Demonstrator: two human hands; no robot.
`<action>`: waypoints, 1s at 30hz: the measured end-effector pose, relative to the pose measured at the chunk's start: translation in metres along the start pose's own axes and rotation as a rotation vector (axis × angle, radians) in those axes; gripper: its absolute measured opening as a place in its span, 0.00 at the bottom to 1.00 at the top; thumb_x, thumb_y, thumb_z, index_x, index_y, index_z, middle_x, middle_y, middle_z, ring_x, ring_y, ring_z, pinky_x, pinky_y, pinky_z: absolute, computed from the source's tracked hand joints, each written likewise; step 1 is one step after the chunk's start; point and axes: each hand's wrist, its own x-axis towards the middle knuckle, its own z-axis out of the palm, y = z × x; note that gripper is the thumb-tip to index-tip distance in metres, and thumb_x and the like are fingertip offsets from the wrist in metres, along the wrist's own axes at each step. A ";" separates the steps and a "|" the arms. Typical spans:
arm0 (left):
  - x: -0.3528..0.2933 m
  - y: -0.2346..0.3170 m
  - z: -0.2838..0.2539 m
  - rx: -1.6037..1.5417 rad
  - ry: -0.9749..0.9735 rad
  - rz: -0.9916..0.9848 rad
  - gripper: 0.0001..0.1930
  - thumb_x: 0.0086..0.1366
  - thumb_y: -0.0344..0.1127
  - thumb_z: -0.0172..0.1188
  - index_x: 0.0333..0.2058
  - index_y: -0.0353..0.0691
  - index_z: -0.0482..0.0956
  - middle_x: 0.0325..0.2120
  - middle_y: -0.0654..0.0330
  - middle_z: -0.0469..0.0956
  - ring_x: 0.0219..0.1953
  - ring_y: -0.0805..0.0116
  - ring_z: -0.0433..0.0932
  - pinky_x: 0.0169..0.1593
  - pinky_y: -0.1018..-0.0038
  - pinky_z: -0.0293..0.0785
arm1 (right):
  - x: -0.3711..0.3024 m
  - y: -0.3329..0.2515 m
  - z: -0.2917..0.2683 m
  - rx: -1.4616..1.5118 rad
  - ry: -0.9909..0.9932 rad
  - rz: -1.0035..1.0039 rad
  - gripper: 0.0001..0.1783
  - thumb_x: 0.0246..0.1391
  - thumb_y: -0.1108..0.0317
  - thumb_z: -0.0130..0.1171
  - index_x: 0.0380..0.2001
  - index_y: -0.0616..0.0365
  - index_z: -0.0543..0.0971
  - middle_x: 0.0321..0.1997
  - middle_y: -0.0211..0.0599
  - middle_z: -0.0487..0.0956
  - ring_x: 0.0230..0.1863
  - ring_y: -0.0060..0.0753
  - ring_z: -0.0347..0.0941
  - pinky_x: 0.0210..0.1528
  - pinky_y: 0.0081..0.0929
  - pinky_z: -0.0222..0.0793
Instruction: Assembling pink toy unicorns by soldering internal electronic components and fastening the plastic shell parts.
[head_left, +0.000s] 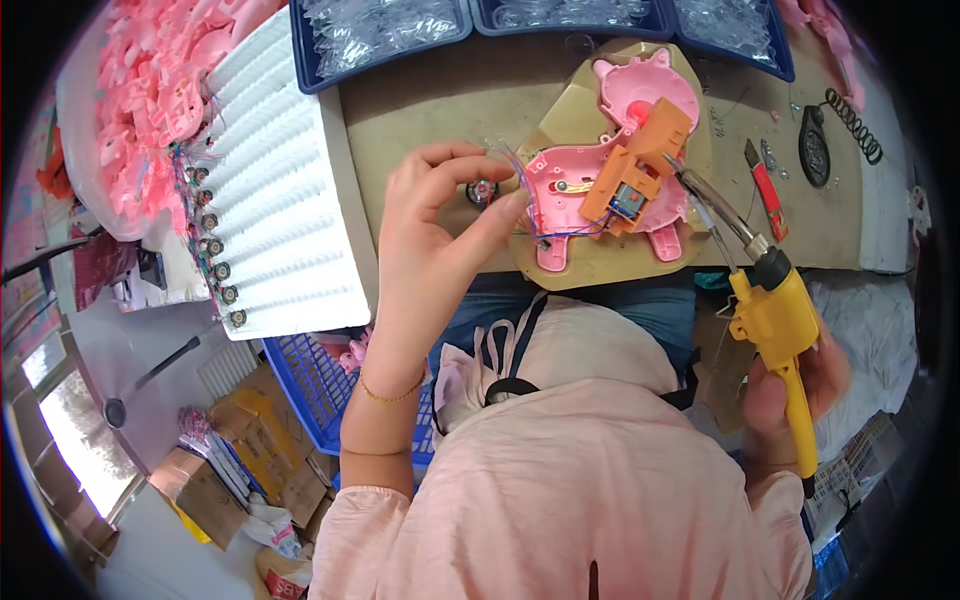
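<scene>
My left hand (445, 205) is at the left edge of a pink animal-shaped plastic shell (570, 165), thumb and fingertips brought together around thin coloured wires (526, 185). A small round speaker (482, 191) shows through the gap between thumb and fingers. Across the shell lies an orange plastic housing (635, 160) with a small blue component (628, 201) and wires at its lower end. My right hand (805, 385) grips a yellow soldering gun (780, 315). Its metal tip reaches the right side of the orange housing; whether it touches is unclear.
Under the shell is a tan board (550, 275). To the left stands a white ridged tray (285, 180) with several round speakers along its edge, beside a heap of pink shells (150, 100). Blue bins (385, 55) of clear parts line the back. A red cutter (768, 190) lies right.
</scene>
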 end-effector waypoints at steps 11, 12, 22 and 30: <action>-0.005 0.028 -0.005 0.174 0.111 0.308 0.07 0.48 0.25 0.64 0.29 0.37 0.79 0.22 0.60 0.77 0.24 0.64 0.74 0.33 0.74 0.69 | -0.010 -0.007 -0.001 -0.196 0.252 0.084 0.33 0.50 0.54 0.62 0.54 0.57 0.61 0.52 0.44 0.70 0.54 0.39 0.68 0.58 0.36 0.63; -0.005 0.034 0.000 0.235 0.048 0.361 0.07 0.49 0.26 0.64 0.29 0.38 0.79 0.23 0.60 0.77 0.24 0.64 0.74 0.32 0.73 0.68 | -0.009 -0.008 0.000 -0.198 0.252 0.084 0.33 0.50 0.54 0.62 0.54 0.57 0.61 0.52 0.44 0.70 0.54 0.39 0.68 0.58 0.36 0.63; -0.013 0.042 0.036 0.064 -0.089 0.138 0.06 0.50 0.29 0.64 0.29 0.42 0.80 0.26 0.64 0.76 0.31 0.66 0.70 0.37 0.72 0.61 | -0.029 -0.003 -0.004 0.024 0.178 0.128 0.37 0.48 0.63 0.65 0.58 0.54 0.58 0.59 0.59 0.63 0.59 0.48 0.63 0.60 0.42 0.59; -0.015 0.039 0.044 0.167 0.004 0.191 0.06 0.46 0.29 0.65 0.25 0.42 0.79 0.28 0.63 0.73 0.33 0.65 0.67 0.40 0.71 0.59 | -0.020 0.003 0.004 0.223 -0.097 -0.014 0.38 0.48 0.71 0.64 0.59 0.56 0.56 0.55 0.76 0.61 0.52 0.57 0.69 0.50 0.40 0.68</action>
